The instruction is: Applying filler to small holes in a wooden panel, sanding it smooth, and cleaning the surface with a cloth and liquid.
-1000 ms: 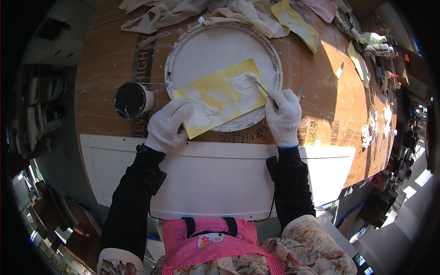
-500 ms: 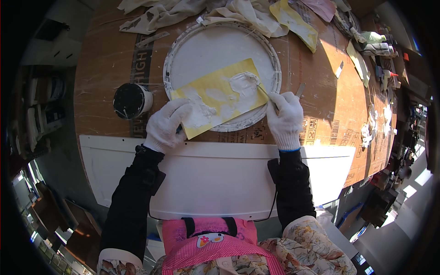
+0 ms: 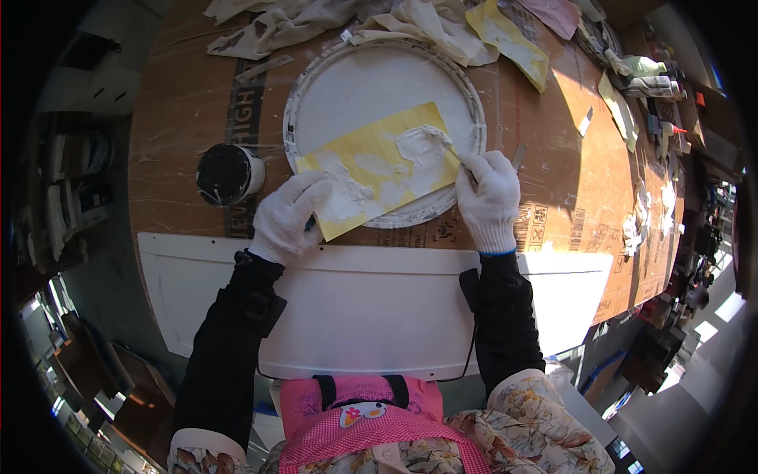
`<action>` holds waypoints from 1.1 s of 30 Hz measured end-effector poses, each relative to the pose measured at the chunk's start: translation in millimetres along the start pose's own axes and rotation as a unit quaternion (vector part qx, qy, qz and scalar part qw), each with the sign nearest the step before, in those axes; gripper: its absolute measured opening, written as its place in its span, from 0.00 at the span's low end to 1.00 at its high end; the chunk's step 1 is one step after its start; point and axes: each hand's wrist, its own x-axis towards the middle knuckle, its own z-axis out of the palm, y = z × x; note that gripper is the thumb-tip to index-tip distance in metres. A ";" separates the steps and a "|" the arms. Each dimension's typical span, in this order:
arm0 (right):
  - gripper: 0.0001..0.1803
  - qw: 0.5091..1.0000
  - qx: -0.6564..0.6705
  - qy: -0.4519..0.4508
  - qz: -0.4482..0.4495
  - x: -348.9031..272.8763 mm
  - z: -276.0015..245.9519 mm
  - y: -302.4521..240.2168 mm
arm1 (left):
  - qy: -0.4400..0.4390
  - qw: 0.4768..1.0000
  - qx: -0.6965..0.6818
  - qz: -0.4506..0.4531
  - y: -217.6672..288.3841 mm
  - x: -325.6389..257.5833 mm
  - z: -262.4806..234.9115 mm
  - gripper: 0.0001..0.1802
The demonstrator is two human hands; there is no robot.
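Note:
My left hand (image 3: 290, 216), in a white knit glove, is closed on the lower left end of a yellow rectangular sheet (image 3: 371, 163). Thick white paste (image 3: 426, 148) covers patches at both ends of this sheet. Gloved as well, my right hand (image 3: 488, 197) pinches a thin, narrow putty knife (image 3: 452, 150); its tip meets the paste near the sheet's right edge, and most of it is hidden by my fingers. Under the sheet lies a round white lid or tray (image 3: 379, 75) with a raised, paste-stained rim.
A small tub (image 3: 225, 175) with a dark top stands at the left. Crumpled cloths (image 3: 426, 31) and a stained yellow sheet (image 3: 509, 43) lie at the back. Bottles (image 3: 651, 85) line the far right. A white panel (image 3: 367, 308) runs along the near edge of the cardboard-covered table (image 3: 545, 134).
My right hand has shifted slightly left and up with the putty knife, and the paste by its tip has a changed shape. My left hand holds nearly the same place.

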 end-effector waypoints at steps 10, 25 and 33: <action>0.11 1.000 0.000 0.000 0.013 4.3 1.4 -13.6 | 0.001 1.000 0.002 -0.002 0.4 0.5 0.2 0.28; 0.12 0.997 0.033 0.051 0.057 4.5 -5.1 -8.8 | -0.011 1.000 0.006 -0.013 1.6 0.0 -1.7 0.27; 0.09 0.974 0.038 0.111 0.193 -19.7 -21.7 35.4 | -0.008 1.000 0.001 -0.012 3.3 0.8 -2.0 0.26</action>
